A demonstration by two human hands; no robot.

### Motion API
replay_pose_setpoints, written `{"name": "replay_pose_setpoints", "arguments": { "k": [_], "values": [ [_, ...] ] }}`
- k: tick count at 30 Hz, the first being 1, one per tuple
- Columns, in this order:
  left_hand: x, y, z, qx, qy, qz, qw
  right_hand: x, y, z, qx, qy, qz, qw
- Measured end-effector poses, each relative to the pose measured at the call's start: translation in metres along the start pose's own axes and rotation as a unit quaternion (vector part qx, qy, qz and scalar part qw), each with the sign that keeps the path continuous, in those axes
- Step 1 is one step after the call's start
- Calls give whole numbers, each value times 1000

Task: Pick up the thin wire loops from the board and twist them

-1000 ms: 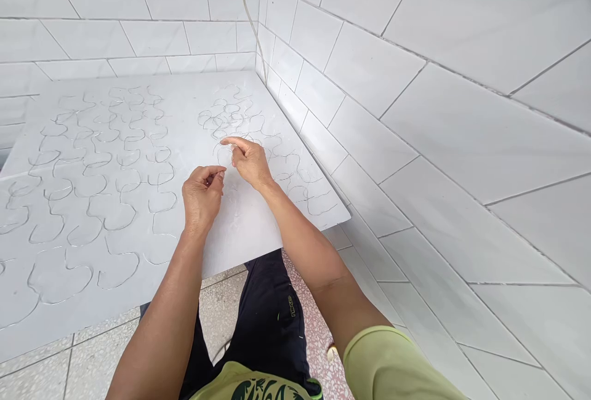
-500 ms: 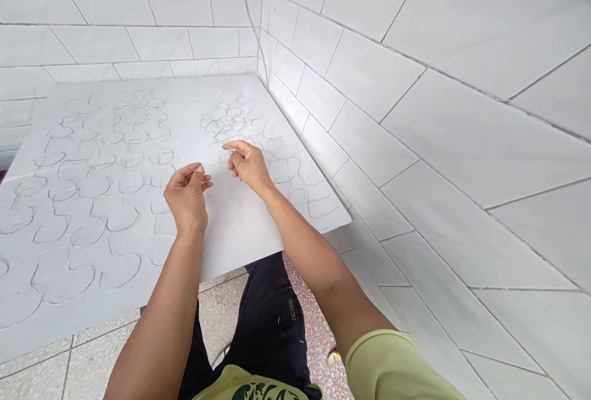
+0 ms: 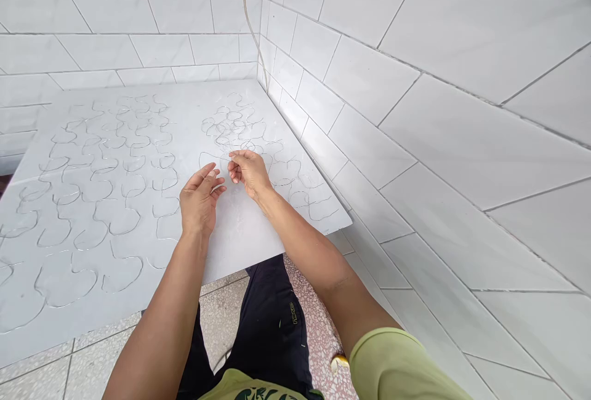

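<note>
My right hand (image 3: 249,172) pinches a thin bent wire (image 3: 213,154) between thumb and fingertips, above the white board (image 3: 240,228). The wire sticks out to the left and curves down behind the fingertips of my left hand (image 3: 199,194). Fingers of the left hand are loosely curled and apart, with nothing clearly held in them. Beyond my right hand lies a tangled heap of similar wires (image 3: 233,123). To the left, many curved wires (image 3: 122,221) are spread over the board in rough rows.
White wall tiles (image 3: 180,15) border the board at the back, and more tiles (image 3: 369,141) rise along its right side. A thin pale hose (image 3: 249,12) hangs in the corner. Below the front edge are my legs and the speckled floor (image 3: 224,308).
My left hand has moved right and its pinch has loosened. The right hand has come slightly nearer with a wire showing to its left. The view has tilted up a little.
</note>
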State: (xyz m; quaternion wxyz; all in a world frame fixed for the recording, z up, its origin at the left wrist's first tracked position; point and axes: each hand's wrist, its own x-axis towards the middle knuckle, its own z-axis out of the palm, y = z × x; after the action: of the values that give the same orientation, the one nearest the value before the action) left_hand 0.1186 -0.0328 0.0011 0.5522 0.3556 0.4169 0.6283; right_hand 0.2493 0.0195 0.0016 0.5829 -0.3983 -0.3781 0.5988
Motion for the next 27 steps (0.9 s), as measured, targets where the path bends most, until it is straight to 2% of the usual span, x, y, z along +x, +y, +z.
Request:
{"name": "replay_pose_setpoints", "arguments": {
  "k": [8,20,27],
  "values": [
    [0,4,4,-1,39,59,998,-11,8,15,-36,-61,13,997],
    [4,4,-4,-38,49,47,997,-16,3,13,-188,-104,-44,976],
    [8,6,-8,-58,21,25,998,-18,0,15,-224,-88,-82,967]
  ]
}}
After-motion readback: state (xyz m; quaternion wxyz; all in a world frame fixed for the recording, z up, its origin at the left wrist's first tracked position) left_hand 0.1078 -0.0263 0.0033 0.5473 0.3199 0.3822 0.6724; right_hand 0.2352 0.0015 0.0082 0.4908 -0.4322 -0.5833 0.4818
